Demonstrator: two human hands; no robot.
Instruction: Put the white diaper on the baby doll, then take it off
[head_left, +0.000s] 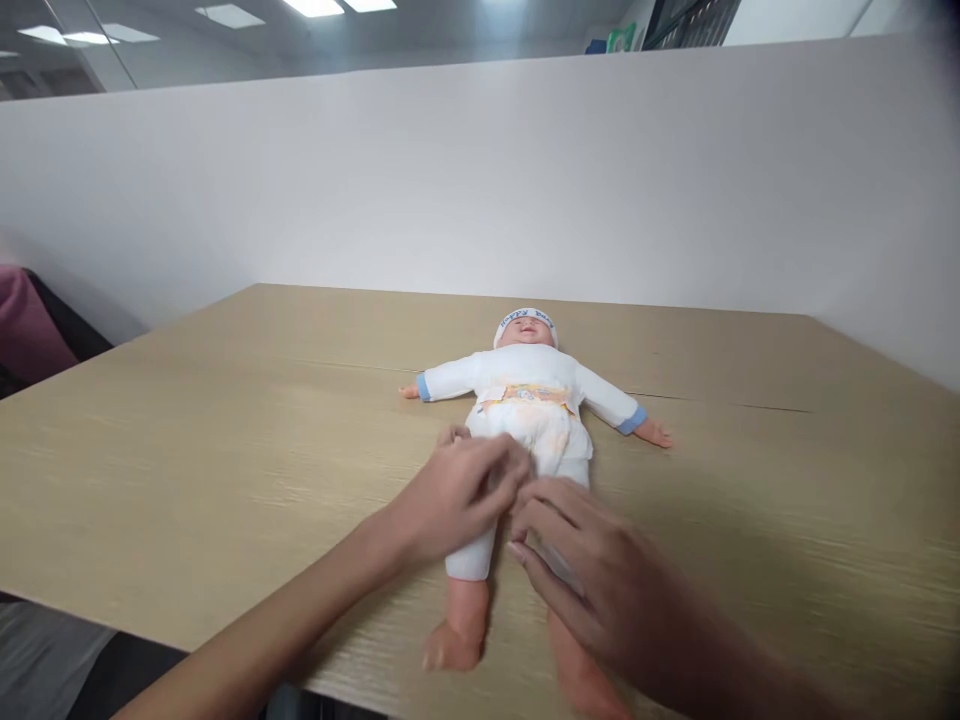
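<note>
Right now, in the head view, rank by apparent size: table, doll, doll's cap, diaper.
1. Table, largest by far.
2. Doll, lying face up on it.
3. Diaper, partly hidden by the left hand.
4. Cap, smallest, though it lies farthest from the camera.

The only lettering that shows is on the doll's white cap [526, 319]: a curved line of dark blue letters across the band that seems to read "Happy Baby", though it is small and a little blurred. The diaper [534, 398] carries a coloured printed strip, too blurred to read.
</note>
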